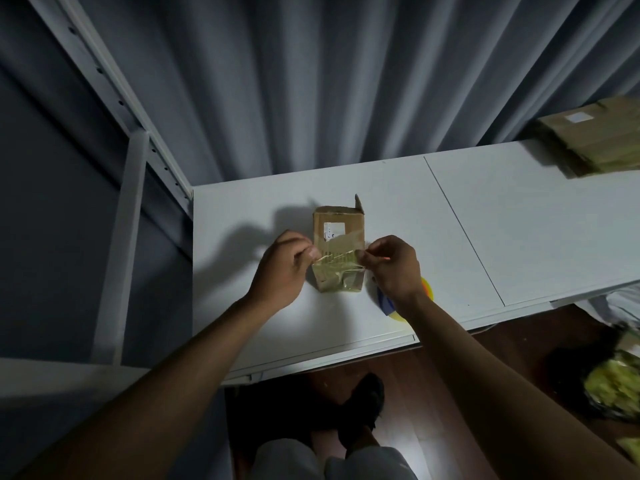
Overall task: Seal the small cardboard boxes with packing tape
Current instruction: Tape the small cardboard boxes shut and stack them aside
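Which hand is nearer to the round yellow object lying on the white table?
Right. The right hand is directly above the round yellow object, partly covering it, while pinching a clear tape strip. The left hand is across the small cardboard box.

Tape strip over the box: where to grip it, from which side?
Pinch the tape strip at its two free ends, one from each side, as the left hand and right hand do. It spans the small cardboard box crosswise, so end grips probably keep it taut.
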